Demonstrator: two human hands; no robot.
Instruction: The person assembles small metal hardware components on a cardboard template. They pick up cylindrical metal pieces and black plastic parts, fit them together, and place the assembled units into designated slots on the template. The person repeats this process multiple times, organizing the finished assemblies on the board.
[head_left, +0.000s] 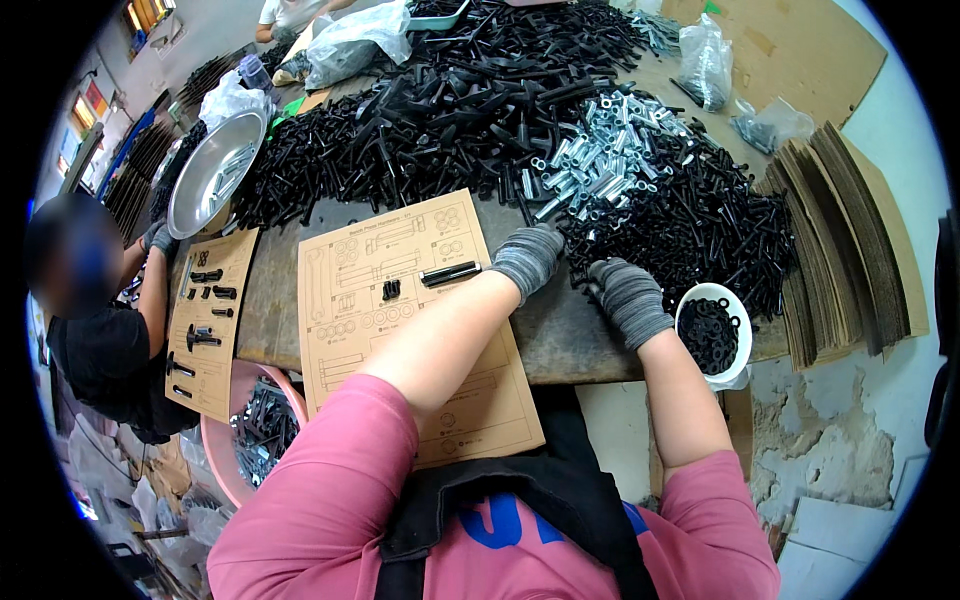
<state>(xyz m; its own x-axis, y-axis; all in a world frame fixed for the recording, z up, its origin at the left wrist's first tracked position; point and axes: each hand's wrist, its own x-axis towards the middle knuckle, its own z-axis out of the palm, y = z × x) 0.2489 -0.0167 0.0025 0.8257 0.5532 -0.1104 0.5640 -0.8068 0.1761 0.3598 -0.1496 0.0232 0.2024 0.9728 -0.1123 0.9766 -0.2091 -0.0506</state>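
Note:
My left hand (530, 262), in a grey knit glove, reaches to the near edge of the black bolt pile (690, 215). Its fingers curl away from view, and what they hold, if anything, is hidden. Close by on the right, my right hand (628, 298) wears the same kind of glove; its fingers bend in at the pile's edge, around something I cannot make out. Under my left forearm lies a brown cardboard sheet (330, 260) printed with hardware outlines. Long black bolts (452, 274) and a few short black bolts (391, 290) rest on it.
Silver sleeves (615, 140) top the heap ahead, beside larger black parts (440, 120). A white tub of black washers (712, 335) stands right of my right hand, near stacked cardboard (840, 240). At left, a co-worker (110, 340) holds a metal bowl (217, 175) above another cardboard sheet (212, 300).

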